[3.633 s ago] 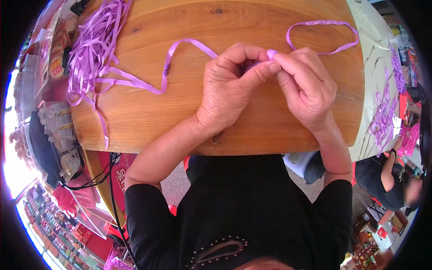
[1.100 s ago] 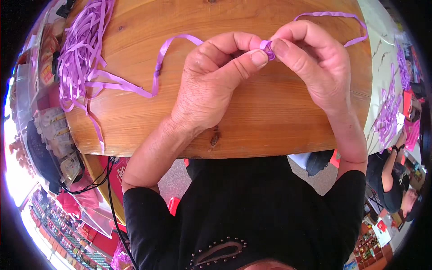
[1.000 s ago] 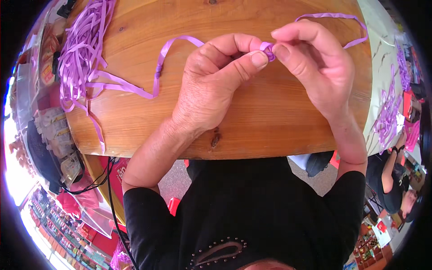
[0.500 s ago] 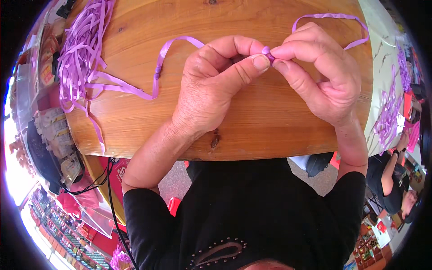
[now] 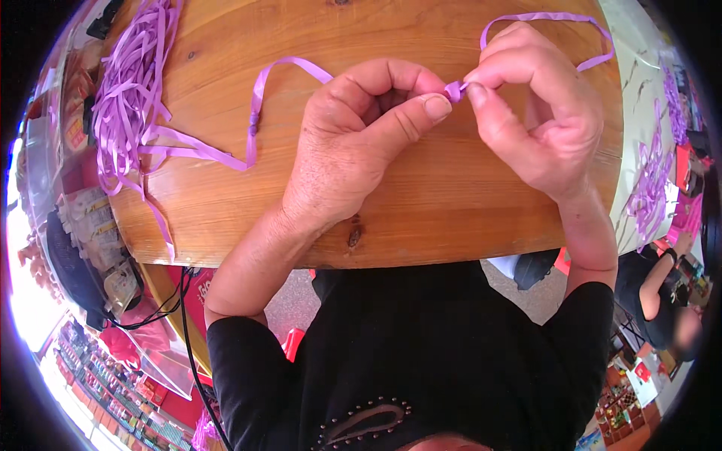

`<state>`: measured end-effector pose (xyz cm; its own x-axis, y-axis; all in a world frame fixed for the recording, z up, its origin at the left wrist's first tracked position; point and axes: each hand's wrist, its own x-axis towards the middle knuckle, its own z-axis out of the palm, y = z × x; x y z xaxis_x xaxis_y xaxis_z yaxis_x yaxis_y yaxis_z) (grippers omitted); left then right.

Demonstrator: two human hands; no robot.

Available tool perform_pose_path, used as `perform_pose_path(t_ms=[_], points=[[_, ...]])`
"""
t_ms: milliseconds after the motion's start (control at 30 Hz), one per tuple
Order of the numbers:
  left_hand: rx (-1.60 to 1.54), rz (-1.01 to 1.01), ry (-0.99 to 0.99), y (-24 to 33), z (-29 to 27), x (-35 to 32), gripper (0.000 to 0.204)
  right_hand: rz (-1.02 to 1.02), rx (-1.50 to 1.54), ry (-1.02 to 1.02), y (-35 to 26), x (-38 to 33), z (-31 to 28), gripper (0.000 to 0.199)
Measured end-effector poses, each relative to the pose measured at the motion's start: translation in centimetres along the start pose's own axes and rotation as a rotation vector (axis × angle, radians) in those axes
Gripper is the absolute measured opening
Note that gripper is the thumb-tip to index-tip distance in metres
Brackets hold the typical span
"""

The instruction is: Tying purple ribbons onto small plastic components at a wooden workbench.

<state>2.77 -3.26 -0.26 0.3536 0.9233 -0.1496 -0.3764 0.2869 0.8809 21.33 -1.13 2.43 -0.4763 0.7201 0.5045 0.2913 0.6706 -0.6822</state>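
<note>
Over the wooden table, my left hand (image 5: pixel 368 120) pinches a small knot in a purple ribbon (image 5: pixel 263 84) between thumb and forefinger. Opposite it, my right hand (image 5: pixel 538 105) holds a short bit of the ribbon beside the knot (image 5: pixel 454 91) with thumb and forefinger. The ribbon runs left from my left hand, past another small knot, to a loose heap of purple ribbon (image 5: pixel 135 90). Beyond my right hand a loop of ribbon curves over the tabletop. My other fingers curl inward, hiding part of the ribbon.
The wooden table (image 5: pixel 421 203) has a curved near edge in front of my body. At its right is a white marbled surface (image 5: pixel 635 83) with more purple ribbon (image 5: pixel 650 184). A person in black (image 5: pixel 654 293) sits at the far right. Black cables (image 5: pixel 184 316) hang at the left.
My right fingertips have drawn slightly right, away from my left ones, so the knot and a short stretch of ribbon now show between them. My left hand keeps its pinch.
</note>
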Motion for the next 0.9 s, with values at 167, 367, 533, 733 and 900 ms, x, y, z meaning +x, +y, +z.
perform_pose_path(t_ms=[167, 367, 533, 733, 900], points=[[-0.001, -0.012, -0.007, 0.0, -0.2, 0.0, 0.011, -0.006, 0.038, -0.005, 0.6, -0.2, -0.3, 0.016], [0.186, 0.114, 0.035, 0.0, -0.1, -0.3, 0.01, 0.053, 0.051, -0.015, 0.6, -0.3, -0.3, 0.016], [0.143, 0.095, 0.063, 0.1, -0.2, -0.3, 0.01, 0.144, -0.059, 0.054, -1.3, 0.6, -0.6, 0.025], [0.029, 0.103, 0.05, -0.2, 0.1, -0.3, 0.009, -0.247, -0.367, -0.117, 0.1, 0.3, -0.3, 0.039], [0.199, 0.112, 0.054, 0.0, -0.3, -0.3, 0.007, -0.28, -0.387, -0.066, -0.1, 0.2, -0.3, 0.032]])
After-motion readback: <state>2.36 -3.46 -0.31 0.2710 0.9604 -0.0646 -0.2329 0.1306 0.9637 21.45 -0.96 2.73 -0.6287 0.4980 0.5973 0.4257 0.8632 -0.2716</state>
